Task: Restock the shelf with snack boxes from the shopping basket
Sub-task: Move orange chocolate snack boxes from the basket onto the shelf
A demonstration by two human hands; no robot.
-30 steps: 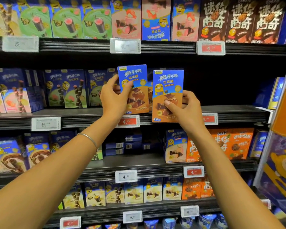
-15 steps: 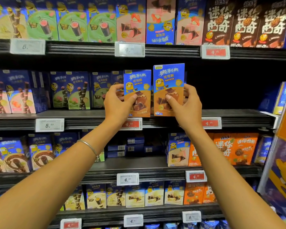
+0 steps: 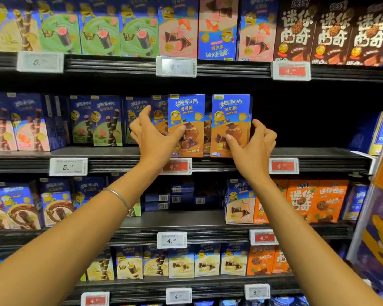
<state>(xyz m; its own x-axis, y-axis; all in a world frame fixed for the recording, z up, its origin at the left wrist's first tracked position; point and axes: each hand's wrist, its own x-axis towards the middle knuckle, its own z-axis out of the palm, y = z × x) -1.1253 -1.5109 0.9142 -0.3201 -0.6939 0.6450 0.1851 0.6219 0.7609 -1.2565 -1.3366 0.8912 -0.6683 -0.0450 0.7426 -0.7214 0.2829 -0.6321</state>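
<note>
- Two blue-and-brown snack boxes are held upright at the front edge of the middle shelf (image 3: 318, 154), side by side with a narrow gap between them.
- The left box (image 3: 187, 111) is gripped by the left hand (image 3: 155, 138): the thumb is pressed on its front, and the fingers are spread along its left side and behind it.
- The right box (image 3: 230, 111) is gripped by the right hand (image 3: 251, 144): the thumb is laid on its front, and the fingers are curled at its right edge.
- More boxes of the same kind are seen just behind them, through the gap.
- A red price tag (image 3: 177, 166) is fixed to the shelf lip below the left box.
- A thin bracelet (image 3: 116, 194) is worn on the left wrist.
- Green-fronted boxes (image 3: 106, 122) are lined up to the left on the same shelf.
</note>
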